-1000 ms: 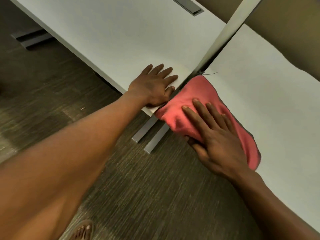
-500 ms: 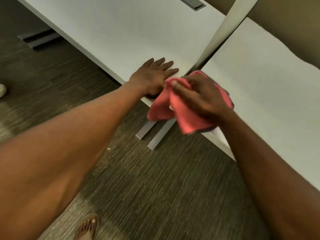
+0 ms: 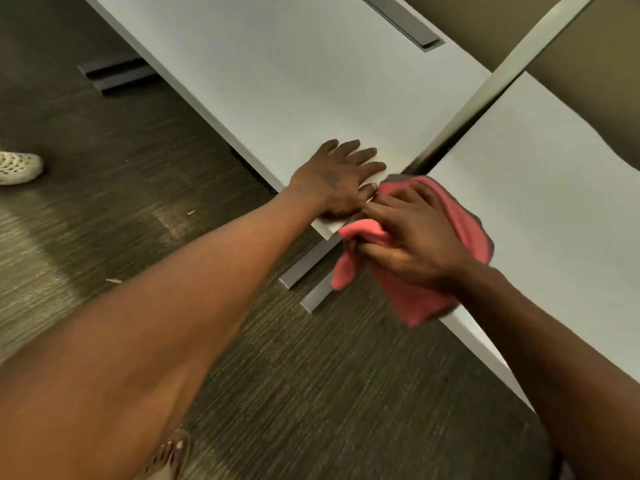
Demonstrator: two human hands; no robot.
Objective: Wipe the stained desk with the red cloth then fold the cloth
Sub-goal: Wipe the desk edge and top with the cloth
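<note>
Red cloth [image 3: 460,220] beside grey divider [image 3: 485,95]

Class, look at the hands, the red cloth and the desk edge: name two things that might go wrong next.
1. The red cloth is bunched in the right hand and hangs past the desk edge; it may slip floorward.
2. The left hand lies flat close beside it, so a wipe may bump it.
</note>
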